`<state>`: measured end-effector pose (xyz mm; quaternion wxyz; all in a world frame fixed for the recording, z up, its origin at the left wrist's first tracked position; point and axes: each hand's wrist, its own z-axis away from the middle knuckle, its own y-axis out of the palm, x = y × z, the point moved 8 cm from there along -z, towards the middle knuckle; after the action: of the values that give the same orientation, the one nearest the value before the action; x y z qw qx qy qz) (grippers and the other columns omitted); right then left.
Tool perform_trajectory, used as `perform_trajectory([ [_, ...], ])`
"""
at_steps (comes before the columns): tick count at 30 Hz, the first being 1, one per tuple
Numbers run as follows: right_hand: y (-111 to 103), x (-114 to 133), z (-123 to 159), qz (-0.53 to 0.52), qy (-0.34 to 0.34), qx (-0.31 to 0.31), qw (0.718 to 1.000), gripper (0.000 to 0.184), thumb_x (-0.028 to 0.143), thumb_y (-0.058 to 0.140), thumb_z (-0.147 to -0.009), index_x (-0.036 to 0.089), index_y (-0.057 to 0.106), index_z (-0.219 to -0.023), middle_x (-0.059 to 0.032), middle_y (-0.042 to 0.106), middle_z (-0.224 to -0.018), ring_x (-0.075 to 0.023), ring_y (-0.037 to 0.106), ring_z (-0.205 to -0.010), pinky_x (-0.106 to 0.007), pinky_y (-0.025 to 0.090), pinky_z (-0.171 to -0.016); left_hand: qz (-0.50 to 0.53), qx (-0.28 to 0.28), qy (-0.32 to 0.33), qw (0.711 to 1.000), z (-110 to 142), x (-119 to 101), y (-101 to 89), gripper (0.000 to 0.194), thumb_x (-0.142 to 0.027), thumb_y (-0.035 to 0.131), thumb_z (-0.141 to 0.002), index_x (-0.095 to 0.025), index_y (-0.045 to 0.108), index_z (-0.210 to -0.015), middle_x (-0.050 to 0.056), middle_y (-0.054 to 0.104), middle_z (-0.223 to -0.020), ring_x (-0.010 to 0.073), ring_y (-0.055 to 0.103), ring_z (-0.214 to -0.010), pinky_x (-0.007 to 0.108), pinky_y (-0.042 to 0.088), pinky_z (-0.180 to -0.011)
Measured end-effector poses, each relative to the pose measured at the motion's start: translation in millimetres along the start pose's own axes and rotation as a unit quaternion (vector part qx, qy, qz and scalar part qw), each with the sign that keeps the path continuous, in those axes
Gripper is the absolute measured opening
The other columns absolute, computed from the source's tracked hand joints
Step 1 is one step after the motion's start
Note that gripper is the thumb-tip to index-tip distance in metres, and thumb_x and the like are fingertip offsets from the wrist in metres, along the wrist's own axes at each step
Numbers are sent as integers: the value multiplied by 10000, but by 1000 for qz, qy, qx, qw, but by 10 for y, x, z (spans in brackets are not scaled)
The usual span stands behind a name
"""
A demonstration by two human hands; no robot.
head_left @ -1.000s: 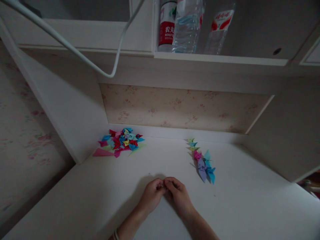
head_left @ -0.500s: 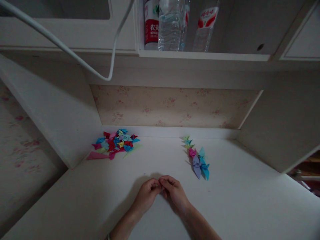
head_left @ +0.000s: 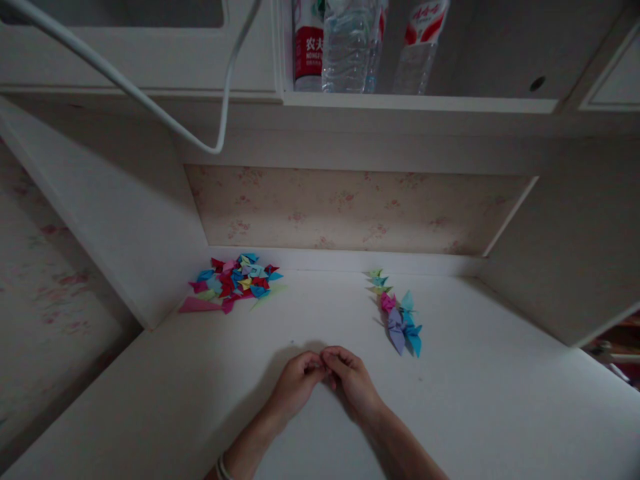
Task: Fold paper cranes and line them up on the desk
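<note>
My left hand (head_left: 296, 385) and my right hand (head_left: 351, 378) rest together on the white desk (head_left: 475, 400), fingertips pinched against each other. What they pinch is too small and dark to make out. A heap of small folded paper pieces (head_left: 234, 283) in red, blue, pink and yellow lies at the back left, well beyond my left hand. A row of folded paper shapes (head_left: 397, 313) in green, pink, purple and blue runs back from just beyond my right hand.
Plastic bottles (head_left: 350, 43) stand on a shelf above the desk. A white cable (head_left: 150, 110) loops down at the upper left. Side panels (head_left: 125, 220) wall the desk in on both sides, with a floral back panel (head_left: 350, 210) behind.
The hands stay pinched together in the same spot. Only the camera has shifted slightly.
</note>
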<state>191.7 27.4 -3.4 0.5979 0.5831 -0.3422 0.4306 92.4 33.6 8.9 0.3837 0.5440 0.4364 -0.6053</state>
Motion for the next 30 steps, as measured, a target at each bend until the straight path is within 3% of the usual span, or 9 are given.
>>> perform_trajectory([
  [7,-16,-17,-10,5,-8,0,1000,274,427,708,-733,157,673,-765,25,536,-574,-78,372,-475,-235,239,-461,15,13,-7,1000,19,-55,34,162,-297,566,-769,-157,642,-746,41,688,-724,189,614,-736,273,434,-705],
  [16,-11,8,-3,8,-9,4,1000,278,431,701,-744,156,671,-771,19,560,-603,-71,374,-471,-233,236,-463,24,6,6,1000,-2,42,15,135,-273,568,-775,-152,626,-765,37,678,-712,183,611,-715,270,420,-670],
  [23,-52,48,50,1,1,-28,1000,293,425,747,-690,160,677,-794,40,518,-546,-73,401,-448,-228,245,-454,-76,-22,14,997,127,-43,-18,206,-322,551,-794,-152,667,-811,28,665,-732,163,569,-680,251,399,-617],
  [27,-90,18,60,23,6,-37,999,319,453,730,-700,156,681,-807,46,496,-517,-68,370,-434,-225,213,-436,-149,-79,30,985,25,-69,-358,209,-290,524,-804,-142,663,-858,42,663,-787,172,595,-742,252,444,-681],
  [29,-97,-8,51,33,4,-35,999,336,466,724,-702,153,680,-818,50,490,-506,-65,358,-431,-223,204,-432,-248,-114,55,961,-102,-150,-650,219,-282,490,-833,-143,657,-868,44,656,-812,163,602,-753,247,462,-701],
  [30,-99,-21,44,39,3,-33,999,344,472,719,-705,152,678,-823,51,488,-505,-64,357,-431,-221,206,-431,-322,-136,63,935,-177,-203,-818,211,-256,479,-842,-147,657,-872,45,653,-845,156,606,-783,242,468,-728],
])
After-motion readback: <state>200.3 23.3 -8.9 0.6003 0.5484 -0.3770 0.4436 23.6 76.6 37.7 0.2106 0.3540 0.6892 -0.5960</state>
